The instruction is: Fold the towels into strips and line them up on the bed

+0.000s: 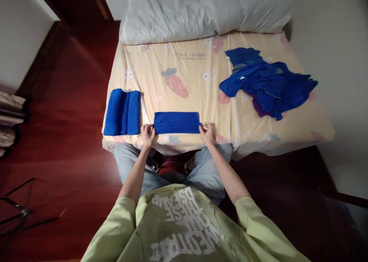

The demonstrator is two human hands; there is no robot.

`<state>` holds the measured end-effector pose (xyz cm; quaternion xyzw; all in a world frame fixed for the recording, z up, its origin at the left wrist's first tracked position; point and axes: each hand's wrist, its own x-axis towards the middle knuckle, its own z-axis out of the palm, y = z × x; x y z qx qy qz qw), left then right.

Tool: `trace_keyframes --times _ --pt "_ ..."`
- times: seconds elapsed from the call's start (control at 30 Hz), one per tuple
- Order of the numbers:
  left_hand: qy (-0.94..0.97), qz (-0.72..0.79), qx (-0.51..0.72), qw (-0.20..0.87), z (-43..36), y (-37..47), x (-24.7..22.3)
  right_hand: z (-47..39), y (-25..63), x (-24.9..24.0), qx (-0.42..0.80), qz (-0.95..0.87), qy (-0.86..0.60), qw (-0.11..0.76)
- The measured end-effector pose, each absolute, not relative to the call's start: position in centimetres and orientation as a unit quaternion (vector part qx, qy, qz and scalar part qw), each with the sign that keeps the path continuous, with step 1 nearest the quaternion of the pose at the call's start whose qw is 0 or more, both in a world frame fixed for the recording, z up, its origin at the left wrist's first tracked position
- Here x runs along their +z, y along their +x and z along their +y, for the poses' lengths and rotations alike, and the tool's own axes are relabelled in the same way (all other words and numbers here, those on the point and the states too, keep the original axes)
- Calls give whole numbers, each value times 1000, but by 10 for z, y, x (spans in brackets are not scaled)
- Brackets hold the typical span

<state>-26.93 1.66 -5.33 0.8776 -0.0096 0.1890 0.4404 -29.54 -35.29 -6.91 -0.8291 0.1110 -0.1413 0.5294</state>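
Note:
A blue towel [176, 122] lies folded into a long flat strip at the near edge of the bed. My left hand [148, 135] pinches its left end, and my right hand [206, 133] pinches the right end, thumbs and fingers closed on the cloth. Just left of my left hand are several folded blue towels [122, 112], lying side by side in a stack. Off to the right sits a crumpled heap of blue cloths [267, 82], with a bit of purple showing at its lower edge.
The bed [198, 87] has a cream sheet with carrot prints. A rolled grey-white quilt [207, 15] lies across its far side. Dark red wooden floor [66, 101] runs along the left, with a black metal stand [24, 212] at lower left. A wall [333, 63] borders the right.

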Motion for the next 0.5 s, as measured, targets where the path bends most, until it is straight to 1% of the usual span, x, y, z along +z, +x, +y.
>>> trace_keyframes --times 0.13,0.27,0.4,0.5 --pt "889 -65 178 417 19 -270 -53 -349 -298 -66 -177 109 -847 489" --pt "892 -106 151 412 22 -270 -52 -346 -301 -60 -201 47 -866 456" --pt "904 -150 107 386 24 -270 -45 -348 -305 -52 -186 -13 -879 440" --pt "912 -168 81 364 24 -269 -43 -353 -309 -45 -158 -64 -897 408"
